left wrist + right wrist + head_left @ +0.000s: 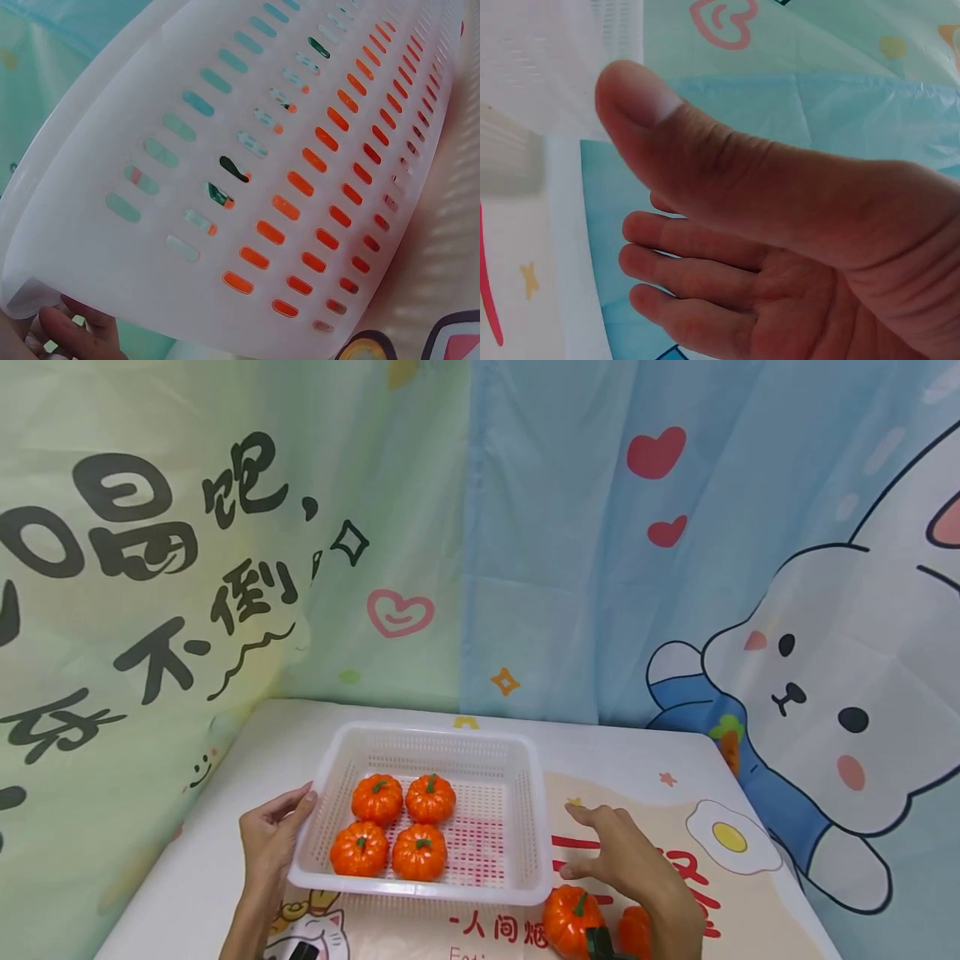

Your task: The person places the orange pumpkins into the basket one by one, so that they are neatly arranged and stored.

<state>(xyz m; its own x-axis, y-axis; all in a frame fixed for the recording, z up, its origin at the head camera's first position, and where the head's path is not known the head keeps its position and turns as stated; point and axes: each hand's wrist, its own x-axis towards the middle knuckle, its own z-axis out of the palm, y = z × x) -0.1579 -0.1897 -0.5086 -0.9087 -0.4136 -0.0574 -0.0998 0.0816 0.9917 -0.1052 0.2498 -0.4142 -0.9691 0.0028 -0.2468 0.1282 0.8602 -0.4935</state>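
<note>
A white plastic basket (513, 810) with slotted walls holds several small orange pumpkins (431, 799) with green stems, grouped toward its left side. At the basket's left rim, my left hand (272, 835) grips the edge between thumb and fingers; in the left wrist view part of this hand (79, 330) shows under the rim's corner. My right hand (618, 856) is just right of the basket, apart from it, thumb and fingers spread with nothing between them. Below it lies another orange pumpkin (572, 920). One more pumpkin (634, 931) is partly hidden by my right forearm.
A white table (288, 739) carries a beige printed mat (600, 793) with red lettering and a fried-egg picture. Behind it hang a green and blue printed curtain (540, 568) with hearts and a large white rabbit. The curtain also runs along the left side.
</note>
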